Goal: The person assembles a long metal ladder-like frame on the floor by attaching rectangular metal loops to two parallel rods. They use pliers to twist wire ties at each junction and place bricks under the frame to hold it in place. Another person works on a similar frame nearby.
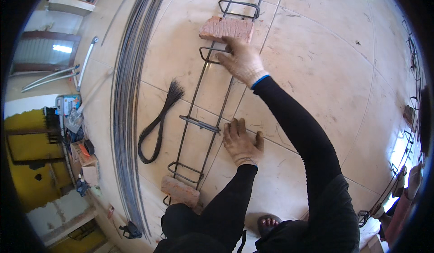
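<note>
A long, narrow cage of dark steel rods point(197, 86) and rectangular wire stirrups lies on the tiled floor, running away from me. At its far part my right hand point(244, 62), in a pale work glove, has its fingers curled round the end of a stirrup point(206, 48). Just beyond it a reddish brick point(227, 28) rests across the rods. My left hand point(242, 143), in a soiled glove, lies flat with fingers spread on the floor, close beside another stirrup point(199, 123). A second brick point(180, 191) sits at the near end, by my knee.
To the left lie a looped bundle of thin tie wire point(158, 126) and a long bundle of steel rods point(128, 94). Boxes and bags point(81, 155) line the left side, near a white metal frame point(86, 65). More wire cages point(409, 140) stand along the right edge.
</note>
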The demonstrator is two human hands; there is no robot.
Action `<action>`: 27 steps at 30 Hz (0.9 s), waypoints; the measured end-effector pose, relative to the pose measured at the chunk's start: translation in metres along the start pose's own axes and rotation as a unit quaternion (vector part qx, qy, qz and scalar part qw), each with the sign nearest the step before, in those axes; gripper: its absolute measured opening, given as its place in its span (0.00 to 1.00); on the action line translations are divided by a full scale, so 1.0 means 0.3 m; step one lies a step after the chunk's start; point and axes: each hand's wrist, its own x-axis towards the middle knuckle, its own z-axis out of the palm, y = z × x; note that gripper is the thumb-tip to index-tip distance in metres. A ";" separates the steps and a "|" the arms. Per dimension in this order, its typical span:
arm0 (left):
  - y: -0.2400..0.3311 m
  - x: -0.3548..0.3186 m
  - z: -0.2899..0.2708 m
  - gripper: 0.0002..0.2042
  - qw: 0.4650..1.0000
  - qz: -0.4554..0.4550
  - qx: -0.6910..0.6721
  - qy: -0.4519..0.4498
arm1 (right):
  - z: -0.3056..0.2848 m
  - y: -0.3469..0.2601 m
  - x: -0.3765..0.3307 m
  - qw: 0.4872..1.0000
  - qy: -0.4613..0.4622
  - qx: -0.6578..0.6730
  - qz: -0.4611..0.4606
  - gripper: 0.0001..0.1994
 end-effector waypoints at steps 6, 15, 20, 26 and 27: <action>-0.005 -0.002 0.005 0.36 0.999 0.011 -0.003 0.048 | 0.078 0.053 -0.063 0.998 -0.038 -0.002 -0.041 0.12; -0.020 -0.002 0.009 0.37 0.999 0.000 -0.011 0.037 | 0.157 0.064 -0.106 0.998 0.018 -0.031 -0.043 0.09; -0.030 0.006 -0.013 0.36 0.997 0.006 -0.064 0.049 | 0.149 0.055 -0.114 0.995 0.046 -0.079 -0.032 0.10; -0.026 0.017 -0.012 0.36 0.999 -0.014 0.003 -0.029 | 0.142 0.052 -0.158 0.996 0.034 -0.086 -0.005 0.10; -0.019 0.012 -0.002 0.36 0.999 -0.015 0.020 -0.021 | 0.138 0.055 -0.158 0.996 0.038 -0.084 -0.009 0.10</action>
